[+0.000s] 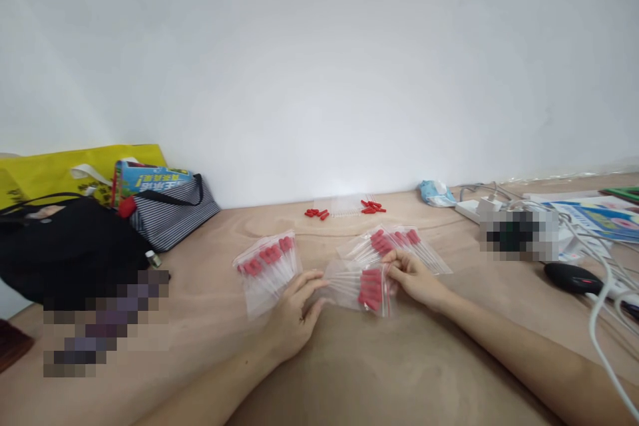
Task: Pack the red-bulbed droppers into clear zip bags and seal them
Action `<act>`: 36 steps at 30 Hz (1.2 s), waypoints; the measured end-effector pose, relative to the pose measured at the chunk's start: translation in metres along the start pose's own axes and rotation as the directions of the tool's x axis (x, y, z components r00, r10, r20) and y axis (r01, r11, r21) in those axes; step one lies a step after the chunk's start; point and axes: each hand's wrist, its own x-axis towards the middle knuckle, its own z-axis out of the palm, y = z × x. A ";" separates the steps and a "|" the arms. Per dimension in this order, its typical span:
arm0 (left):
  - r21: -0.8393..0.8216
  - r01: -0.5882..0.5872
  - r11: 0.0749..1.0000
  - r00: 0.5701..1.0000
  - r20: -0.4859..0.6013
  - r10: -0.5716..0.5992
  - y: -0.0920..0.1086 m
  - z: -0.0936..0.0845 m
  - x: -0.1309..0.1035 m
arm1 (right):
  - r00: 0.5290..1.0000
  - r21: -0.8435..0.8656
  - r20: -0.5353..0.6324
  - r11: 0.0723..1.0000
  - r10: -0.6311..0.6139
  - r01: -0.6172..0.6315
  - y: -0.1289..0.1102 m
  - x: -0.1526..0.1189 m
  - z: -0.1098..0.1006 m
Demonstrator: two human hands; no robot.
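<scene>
A clear zip-lock bag [344,279] with several red-tipped white sticks [370,287] lies sideways between my two hands, its zip edge to the right. My right hand [412,279] pinches that zip edge between thumb and fingers. At the bag's other end, my left hand [297,313] has its thumb and fingers apart, with the fingertips touching the bag's edge. Behind my left hand, more filled bags [269,266] are fanned out. Another overlapping group of filled bags [414,246] lies behind my right hand.
Loose red tips [317,213] and a second red pile [372,207] lie near the wall, with clear bags [344,205] between them. Left are a black bag [70,246], a striped bag [172,213] and a yellow bag [134,154]. Right are cables [599,286] and a black mouse [572,277].
</scene>
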 end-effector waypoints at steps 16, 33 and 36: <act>0.020 0.037 0.999 0.990 0.132 -0.039 0.000 0.008 0.023 | 0.825 -0.804 0.265 0.358 -0.499 0.475 -0.012 0.019 0.010; 0.259 -0.296 0.920 0.948 0.194 0.251 -0.033 -0.008 0.032 | 0.824 -0.934 0.258 0.087 -0.504 0.346 0.001 0.032 -0.022; 0.339 -0.431 0.836 0.902 0.186 0.390 -0.041 -0.011 0.028 | 0.768 -0.818 0.445 0.139 -0.461 0.558 -0.002 0.019 -0.008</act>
